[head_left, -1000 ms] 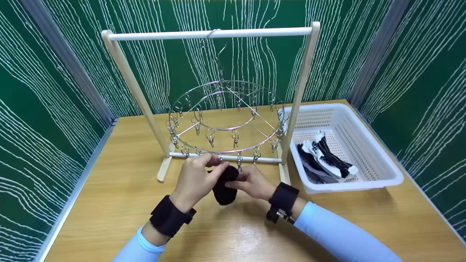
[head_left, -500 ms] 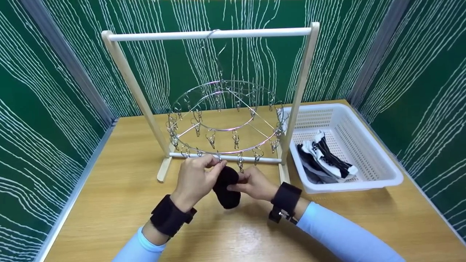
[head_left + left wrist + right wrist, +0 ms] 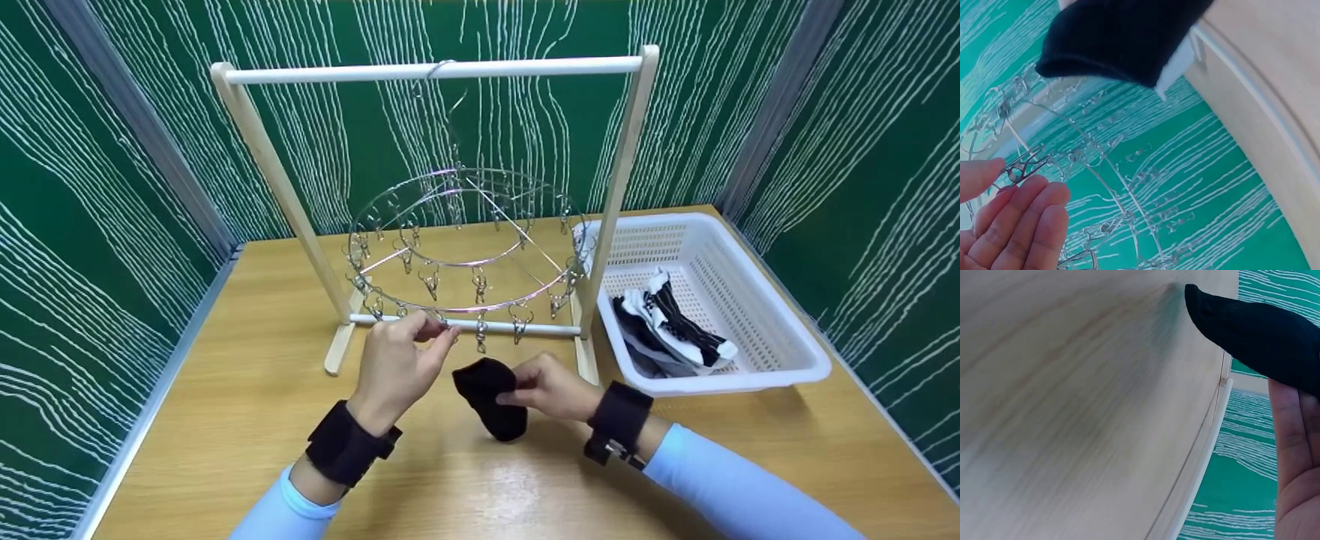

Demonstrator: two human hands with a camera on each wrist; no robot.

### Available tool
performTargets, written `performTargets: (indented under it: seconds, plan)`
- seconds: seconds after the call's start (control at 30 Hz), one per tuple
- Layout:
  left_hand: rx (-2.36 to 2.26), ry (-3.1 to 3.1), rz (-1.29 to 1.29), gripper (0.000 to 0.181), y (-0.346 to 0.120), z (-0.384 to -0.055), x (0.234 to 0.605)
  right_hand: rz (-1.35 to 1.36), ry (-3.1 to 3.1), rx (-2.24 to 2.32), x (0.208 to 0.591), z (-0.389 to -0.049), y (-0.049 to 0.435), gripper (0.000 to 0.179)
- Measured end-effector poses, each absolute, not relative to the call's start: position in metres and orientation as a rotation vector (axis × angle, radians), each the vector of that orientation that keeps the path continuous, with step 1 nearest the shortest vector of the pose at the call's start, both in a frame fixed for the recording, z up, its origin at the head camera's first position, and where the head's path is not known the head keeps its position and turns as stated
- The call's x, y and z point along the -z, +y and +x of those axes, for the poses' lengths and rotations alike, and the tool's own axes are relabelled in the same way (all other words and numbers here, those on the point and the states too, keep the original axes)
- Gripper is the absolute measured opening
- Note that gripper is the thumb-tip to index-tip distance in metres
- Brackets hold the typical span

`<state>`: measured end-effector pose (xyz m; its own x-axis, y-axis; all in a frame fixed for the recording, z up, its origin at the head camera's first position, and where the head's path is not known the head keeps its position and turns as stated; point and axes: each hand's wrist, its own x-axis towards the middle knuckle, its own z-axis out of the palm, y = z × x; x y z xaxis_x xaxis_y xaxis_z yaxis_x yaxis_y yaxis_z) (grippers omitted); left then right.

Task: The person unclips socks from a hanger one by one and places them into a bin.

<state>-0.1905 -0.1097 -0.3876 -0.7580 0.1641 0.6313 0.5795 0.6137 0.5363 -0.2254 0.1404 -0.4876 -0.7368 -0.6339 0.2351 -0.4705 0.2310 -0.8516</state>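
My left hand (image 3: 397,360) pinches a small metal clip (image 3: 1021,170) between thumb and fingers, at the front edge of a round metal clip hanger (image 3: 480,309). A short black sock (image 3: 491,397) is in my right hand (image 3: 555,386), gripped by thumb and fingers at its right side. The sock hangs over the table to the right of the left hand, apart from the pinched clip. In the left wrist view its opening faces down towards the clips. The right wrist view shows the fingers under the sock (image 3: 1264,340), with the thumb out of sight.
A wooden stand (image 3: 622,172) with a white top rail (image 3: 525,67) bears the hanger, whose several other clips dangle around its rings. At the right, a white basket (image 3: 780,322) contains black, white and grey socks (image 3: 675,322). Green walls enclose the wooden table (image 3: 225,450).
My right hand has drawn the sock rightward and towards me, away from the left hand. The left hand stays at the clip, while the hanger has turned slightly.
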Motion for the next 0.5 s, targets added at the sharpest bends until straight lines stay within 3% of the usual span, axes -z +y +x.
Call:
performTargets:
  seconds: [0.5]
  plan:
    - [0.962, -2.352, -0.525, 0.018, -0.11, -0.189, 0.388, -1.256, 2.482, 1.393, 0.46, -0.22, 0.193, 0.008]
